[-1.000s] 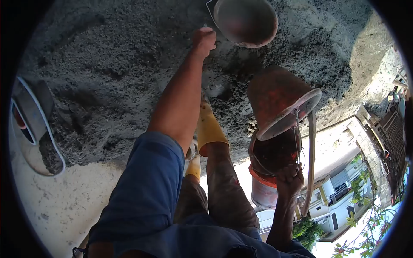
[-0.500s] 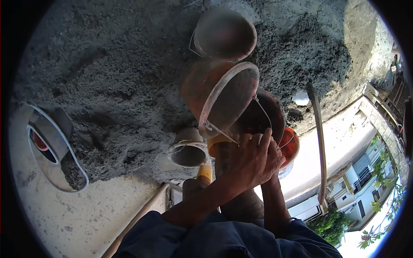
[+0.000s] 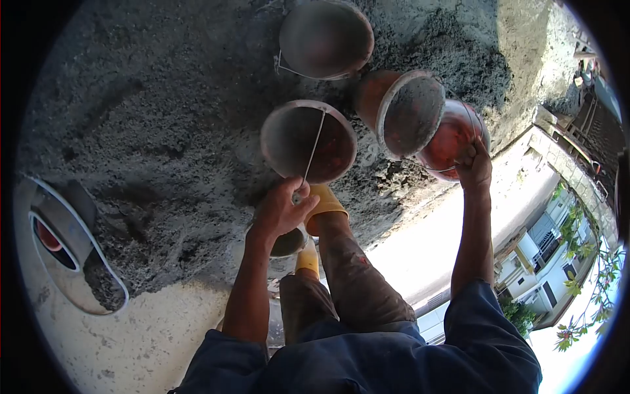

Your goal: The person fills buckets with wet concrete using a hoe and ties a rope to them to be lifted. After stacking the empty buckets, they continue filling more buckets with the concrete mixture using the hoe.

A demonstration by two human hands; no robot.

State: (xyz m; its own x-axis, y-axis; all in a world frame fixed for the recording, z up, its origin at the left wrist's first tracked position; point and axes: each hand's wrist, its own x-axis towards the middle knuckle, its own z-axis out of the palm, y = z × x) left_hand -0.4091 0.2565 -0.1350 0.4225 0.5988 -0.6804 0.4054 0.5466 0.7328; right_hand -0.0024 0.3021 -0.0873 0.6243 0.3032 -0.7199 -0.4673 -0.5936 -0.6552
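Observation:
My left hand [image 3: 281,209] is closed at the near end of the wire handle of a mortar-stained bucket [image 3: 268,148], whose open mouth faces up towards me. Out to the right, my right hand [image 3: 475,164] is closed on the wire handle of a reddish bucket [image 3: 449,141]. Between these two, another stained bucket [image 3: 387,108] leans against the reddish one, its grey rim tilted to the right. Part of a smaller bucket [image 3: 289,244] shows behind my left wrist, by my yellow boots [image 3: 328,203].
A further bucket [image 3: 328,39] stands at the top on rough wet mortar [image 3: 170,131]. To the left lies a pale container [image 3: 108,259] with a rounded rim. A heap of dark mortar [image 3: 459,52] lies top right, and a sunlit wall edge [image 3: 426,236] runs along the right.
My hands have moved apart, left hand to the left and right hand to the right. The buckets that were bunched together under my hands are now spread out.

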